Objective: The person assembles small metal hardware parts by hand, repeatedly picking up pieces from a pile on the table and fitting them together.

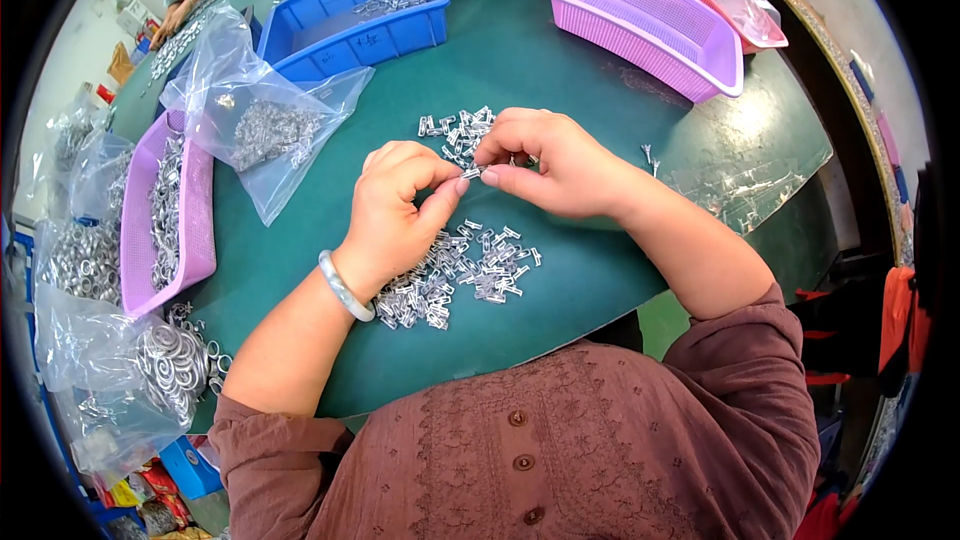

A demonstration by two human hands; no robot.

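Between the fingertips of both hands is one small silvery metal piece (470, 173), held over the green tabletop. My left hand (400, 205), with a pale bangle on its wrist, pinches it from the left. From the right, my right hand (545, 160) pinches its other end, fingers curled. Just beyond my fingers lies a small heap of similar metal pieces (440, 126), partly hidden by my right hand. Nearer to me, a larger pile of small metal pieces (495, 265) spreads beside my left wrist. Fine details of the held piece are too small to tell.
A blue bin (355, 45) with metal parts stands at the back. A clear bag (275, 135) of small parts and a pink basket (195, 260) of metal parts are on the left. Metal rings (170, 370) lie near the left edge. A purple basket (650, 35) stands back right.
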